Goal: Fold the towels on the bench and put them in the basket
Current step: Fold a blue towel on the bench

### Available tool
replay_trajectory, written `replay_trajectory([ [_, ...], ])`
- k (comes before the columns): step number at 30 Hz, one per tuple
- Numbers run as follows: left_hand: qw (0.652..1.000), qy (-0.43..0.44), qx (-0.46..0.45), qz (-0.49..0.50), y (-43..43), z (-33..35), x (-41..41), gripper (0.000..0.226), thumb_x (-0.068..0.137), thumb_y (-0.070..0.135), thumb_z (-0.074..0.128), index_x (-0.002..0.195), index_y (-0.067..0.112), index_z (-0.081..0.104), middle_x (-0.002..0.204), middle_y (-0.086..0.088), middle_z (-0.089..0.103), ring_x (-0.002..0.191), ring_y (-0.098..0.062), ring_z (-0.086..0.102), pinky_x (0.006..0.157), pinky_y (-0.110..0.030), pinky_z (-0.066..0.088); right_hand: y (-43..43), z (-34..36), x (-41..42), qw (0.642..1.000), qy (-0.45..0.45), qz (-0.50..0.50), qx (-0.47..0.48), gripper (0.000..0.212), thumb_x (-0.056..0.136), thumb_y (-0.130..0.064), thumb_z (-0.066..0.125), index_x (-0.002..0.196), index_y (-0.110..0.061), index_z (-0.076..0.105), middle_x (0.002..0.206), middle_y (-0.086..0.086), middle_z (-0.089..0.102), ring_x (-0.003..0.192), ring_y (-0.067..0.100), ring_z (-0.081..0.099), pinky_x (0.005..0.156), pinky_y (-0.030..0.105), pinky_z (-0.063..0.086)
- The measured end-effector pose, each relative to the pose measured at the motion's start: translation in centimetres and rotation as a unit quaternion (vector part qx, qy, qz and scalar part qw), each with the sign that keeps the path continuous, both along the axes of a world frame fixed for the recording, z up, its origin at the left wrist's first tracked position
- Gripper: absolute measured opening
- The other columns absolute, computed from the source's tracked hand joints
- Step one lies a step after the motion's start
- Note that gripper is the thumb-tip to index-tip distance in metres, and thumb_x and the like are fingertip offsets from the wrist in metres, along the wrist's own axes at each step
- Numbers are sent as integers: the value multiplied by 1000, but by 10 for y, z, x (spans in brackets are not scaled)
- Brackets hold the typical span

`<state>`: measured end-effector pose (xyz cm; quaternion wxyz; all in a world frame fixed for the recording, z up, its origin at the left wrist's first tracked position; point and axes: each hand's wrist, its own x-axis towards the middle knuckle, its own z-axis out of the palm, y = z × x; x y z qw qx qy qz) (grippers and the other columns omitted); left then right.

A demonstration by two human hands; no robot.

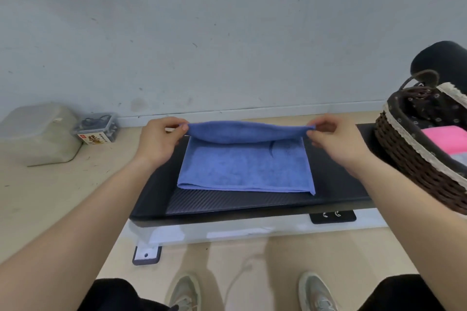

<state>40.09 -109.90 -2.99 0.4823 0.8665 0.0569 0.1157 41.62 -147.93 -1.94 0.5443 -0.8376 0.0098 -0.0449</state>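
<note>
On the black bench, my left hand pinches the far left corner of the blue towel, my right hand pinches the far right corner, both lifted. The basket stands at right, with a pink towel inside.

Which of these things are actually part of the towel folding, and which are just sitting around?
Part of the job: blue towel, its far corners pinched by left hand and right hand; black bench; wicker basket holding a pink towel.
Just lying about: translucent tub and small clear box on the floor, left; black roll behind the basket.
</note>
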Motion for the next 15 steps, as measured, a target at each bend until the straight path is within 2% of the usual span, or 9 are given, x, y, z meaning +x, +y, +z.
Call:
replay_trajectory([
  [2, 1000, -11, 11, -8, 3, -9, -19, 19, 92, 21, 70, 85, 38, 74, 82, 16, 74, 81, -9, 69, 77, -39, 58, -6, -11, -21, 998, -8, 3, -61, 13, 87, -9, 70, 88, -22, 72, 90, -4, 73, 86, 10, 68, 77, 26, 52],
  [4, 999, -10, 31, -26, 5, -17, -36, 17, 91, 17, 71, 88, 34, 75, 86, 13, 73, 73, 3, 63, 74, -29, 51, -11, -19, -36, 993, -10, 16, -121, 12, 87, -13, 71, 89, -25, 72, 90, -8, 70, 87, 3, 64, 69, 19, 45],
  [7, 993, 24, 97, -69, 15, -24, -55, 12, 88, 15, 74, 93, 26, 78, 96, 9, 69, 80, 0, 63, 77, -18, 45, -19, -23, -47, 973, -23, 52, -224, 10, 87, -17, 72, 89, -27, 70, 90, -7, 65, 81, 7, 58, 65, 19, 40],
  [11, 969, 52, 209, -124, 22, -27, -66, 20, 86, 18, 77, 91, 37, 75, 95, 11, 64, 80, -4, 61, 76, -23, 46, -24, -29, -60, 948, -27, 103, -299, 15, 87, -16, 71, 86, -31, 70, 83, -7, 62, 73, 10, 57, 66, 25, 47],
  [15, 957, 56, 248, -139, 25, -24, -70, 29, 87, 19, 75, 90, 47, 70, 95, 15, 63, 84, -4, 62, 80, -28, 51, -23, -30, -65, 930, -35, 116, -348, 18, 89, -19, 68, 89, -38, 67, 82, -11, 60, 73, 7, 58, 67, 32, 53],
])
